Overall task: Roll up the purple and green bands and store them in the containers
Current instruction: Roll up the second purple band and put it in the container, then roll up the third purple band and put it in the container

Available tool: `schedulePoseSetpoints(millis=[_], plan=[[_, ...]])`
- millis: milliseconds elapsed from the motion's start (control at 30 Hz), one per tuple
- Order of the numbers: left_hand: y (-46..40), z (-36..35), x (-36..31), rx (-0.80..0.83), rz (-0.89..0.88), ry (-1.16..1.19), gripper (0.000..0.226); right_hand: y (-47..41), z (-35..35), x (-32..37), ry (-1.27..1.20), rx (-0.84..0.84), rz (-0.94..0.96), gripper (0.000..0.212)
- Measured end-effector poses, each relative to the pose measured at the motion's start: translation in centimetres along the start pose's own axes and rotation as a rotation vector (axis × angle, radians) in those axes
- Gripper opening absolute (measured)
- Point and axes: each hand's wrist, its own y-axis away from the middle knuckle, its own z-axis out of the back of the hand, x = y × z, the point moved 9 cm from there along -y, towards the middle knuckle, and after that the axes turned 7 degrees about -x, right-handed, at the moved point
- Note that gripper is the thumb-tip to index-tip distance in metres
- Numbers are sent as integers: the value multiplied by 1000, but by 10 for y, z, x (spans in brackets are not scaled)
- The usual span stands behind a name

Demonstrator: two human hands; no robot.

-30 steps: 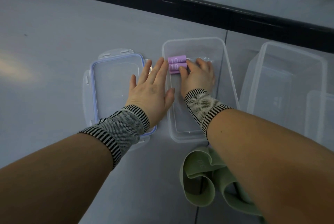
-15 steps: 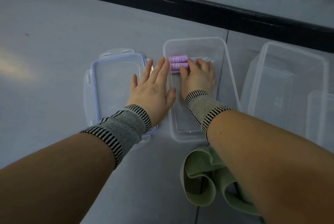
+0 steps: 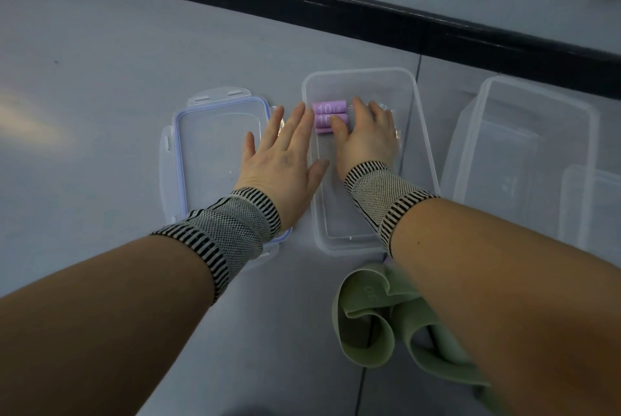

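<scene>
Little has moved since the earlier frames: both hands keep their places, the left one sitting a touch closer to the box wall than a second ago. Nearest the viewer, below the right forearm, the green band point(image 3: 366, 331) lies unrolled in loose folds on the tabletop point(image 3: 84, 113), partly hidden by that arm. Beyond it, both wrists wear striped knit wristbands point(image 3: 232, 234). The left hand point(image 3: 285, 160) lies flat with fingers straight and spread, palm down over the right edge of the lid point(image 3: 208, 160), which rests on the tabletop under and to the left of that hand; its fingertips reach toward the box rim. Just right of the left hand stands the open clear box point(image 3: 426, 153), and the right hand point(image 3: 366, 137) is inside it, fingers curled onto the purple rolls point(image 3: 329, 113), thumb pressed against the nearer one. The two rolls lie side by side, touching, on the box floor just left of the right fingers, each printed with "10". Well to the right of the right hand stands a larger clear tub point(image 3: 524, 147), with another clear container point(image 3: 584, 207) at the frame edge. Farthest off, past both hands, a black strip point(image 3: 336, 9) crosses the top.
</scene>
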Motion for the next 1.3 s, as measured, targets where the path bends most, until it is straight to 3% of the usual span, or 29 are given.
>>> schedulePoseSetpoints(millis=[200,367,600,733,1033,1167,1300], plan=[[26,18,-14,29,-8,-6,69,26,44,8,-162,41,23,54],[52,34,-50,13,-39,39,69,58,100,-2,-157,70,69,54],[92,30,-127,24,-200,147,68,128,175,-60,-72,69,46,53],[126,13,-143,64,-263,94,68,162,198,-111,-6,71,-29,52],[167,-21,-123,233,-219,-41,65,211,171,-195,75,161,-164,37],[155,-43,-138,270,-260,-89,71,204,157,-189,95,140,-102,44],[156,-78,-154,481,-297,-218,67,193,145,-183,91,122,-89,53]])
